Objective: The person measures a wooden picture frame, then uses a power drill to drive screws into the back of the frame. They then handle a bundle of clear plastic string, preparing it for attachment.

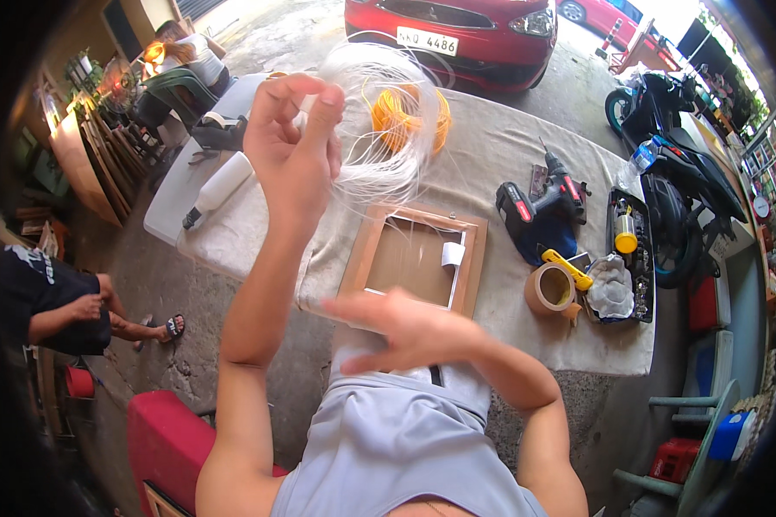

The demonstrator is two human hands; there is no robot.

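Note:
Raised above the table, my left hand is closed on a loose coil of thin white cord, whose many strands fan out to its right. A coil of yellow cord shows behind the white strands on the table. My right hand is smeared by motion near my waist, its fingers stretched out to the left and holding nothing I can see. Just beyond it lies a wooden picture frame with a brown backing and a small white tag.
On the cloth-covered table lie a cordless drill, a tape roll, a yellow cutter, a tool case and a white bottle. A person stands left; another sits behind. A red chair is near.

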